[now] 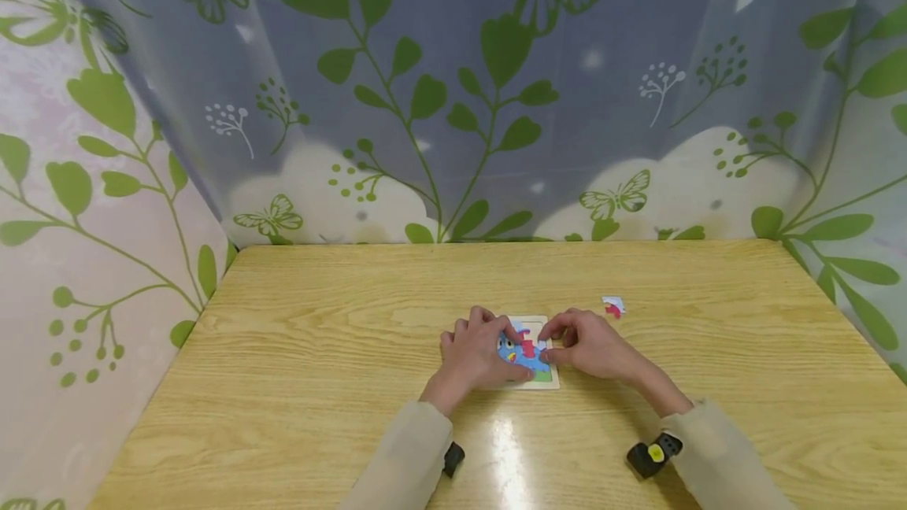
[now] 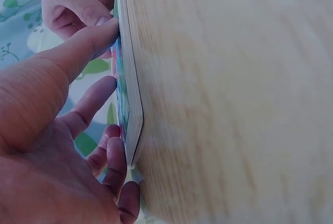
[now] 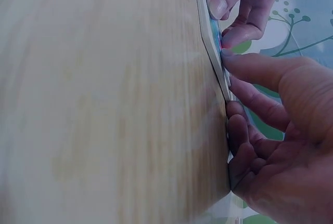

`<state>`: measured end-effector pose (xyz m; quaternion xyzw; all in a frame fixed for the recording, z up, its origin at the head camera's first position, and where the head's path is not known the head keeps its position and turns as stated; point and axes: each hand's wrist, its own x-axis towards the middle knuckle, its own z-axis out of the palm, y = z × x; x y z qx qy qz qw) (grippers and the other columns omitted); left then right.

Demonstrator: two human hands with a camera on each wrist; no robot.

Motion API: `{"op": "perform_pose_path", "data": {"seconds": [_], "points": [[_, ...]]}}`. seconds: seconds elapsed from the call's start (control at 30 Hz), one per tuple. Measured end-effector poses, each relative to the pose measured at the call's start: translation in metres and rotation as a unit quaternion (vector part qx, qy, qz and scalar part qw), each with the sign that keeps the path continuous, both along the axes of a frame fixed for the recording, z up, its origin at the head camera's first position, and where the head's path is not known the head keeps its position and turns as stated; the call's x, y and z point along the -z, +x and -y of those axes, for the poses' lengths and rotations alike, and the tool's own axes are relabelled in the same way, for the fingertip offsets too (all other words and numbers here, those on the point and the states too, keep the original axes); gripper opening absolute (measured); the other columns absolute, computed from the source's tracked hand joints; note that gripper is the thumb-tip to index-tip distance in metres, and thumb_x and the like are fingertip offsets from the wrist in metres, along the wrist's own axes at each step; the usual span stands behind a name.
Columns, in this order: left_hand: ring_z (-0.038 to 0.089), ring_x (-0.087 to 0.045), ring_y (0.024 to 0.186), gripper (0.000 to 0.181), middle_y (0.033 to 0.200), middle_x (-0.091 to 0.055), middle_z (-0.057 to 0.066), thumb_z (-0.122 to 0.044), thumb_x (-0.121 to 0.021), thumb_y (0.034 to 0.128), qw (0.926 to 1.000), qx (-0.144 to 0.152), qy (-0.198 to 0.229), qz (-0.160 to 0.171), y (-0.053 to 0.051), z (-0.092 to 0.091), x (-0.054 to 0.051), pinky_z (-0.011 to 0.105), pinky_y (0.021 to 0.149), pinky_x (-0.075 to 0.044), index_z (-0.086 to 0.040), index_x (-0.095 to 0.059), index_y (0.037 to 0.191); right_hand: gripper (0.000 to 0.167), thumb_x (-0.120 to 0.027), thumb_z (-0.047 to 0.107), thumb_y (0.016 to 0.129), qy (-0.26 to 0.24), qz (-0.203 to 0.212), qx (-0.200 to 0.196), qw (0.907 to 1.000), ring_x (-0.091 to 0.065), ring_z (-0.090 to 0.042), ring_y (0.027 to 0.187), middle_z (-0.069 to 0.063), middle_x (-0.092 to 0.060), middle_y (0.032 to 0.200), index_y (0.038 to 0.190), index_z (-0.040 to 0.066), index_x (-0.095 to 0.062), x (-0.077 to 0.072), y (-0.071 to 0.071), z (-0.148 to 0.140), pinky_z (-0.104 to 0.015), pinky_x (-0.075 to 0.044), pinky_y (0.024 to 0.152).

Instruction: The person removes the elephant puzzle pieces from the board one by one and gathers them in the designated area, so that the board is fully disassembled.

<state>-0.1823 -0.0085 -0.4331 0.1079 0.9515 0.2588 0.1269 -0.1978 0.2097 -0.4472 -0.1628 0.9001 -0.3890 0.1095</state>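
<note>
A small square jigsaw puzzle in a pale frame (image 1: 546, 386) lies on the table, showing a blue cartoon creature with big eyes, red patches and green below. My left hand (image 1: 476, 349) spans it from the left, thumb on the lower part and index finger near the top, fingertips touching the picture. From the right, my right hand (image 1: 590, 343) holds a pale puzzle piece (image 1: 542, 345) between thumb and index finger at the puzzle's right side. Both wrist views show the frame (image 2: 136, 109) edge-on, the fingertips partly hiding the picture. Beyond the right hand lies a loose white-and-red piece (image 1: 613, 305).
The wooden table (image 1: 319, 321) reaches back to a curtain (image 1: 453, 140) printed with leaves and butterflies, which also hangs at both sides. Black bands with small devices (image 1: 648, 456) sit at the wrists, by the beige sleeves.
</note>
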Motion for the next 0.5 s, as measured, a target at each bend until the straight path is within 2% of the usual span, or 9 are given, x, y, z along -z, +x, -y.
{"op": "perform_pose_path", "data": {"seconds": [0.5], "points": [[0.033, -0.046, 0.118, 0.038, 0.136, -0.047, 0.003, -0.049, -0.087, 0.0773, 1.0000, -0.001, 0.003, -0.002, -0.0010, 0.0002, 0.0010, 0.052, 0.092, -0.034, -0.029, -0.063, 0.100, 0.019, -0.080, 0.013, 0.086, -0.019, 0.010, 0.008, 0.9997, -0.051, -0.018, 0.077, -0.004, -0.061, 0.088, 0.102, 0.008, -0.070, 0.0013, 0.0000, 0.0015, -0.025, -0.042, 0.066]]}}
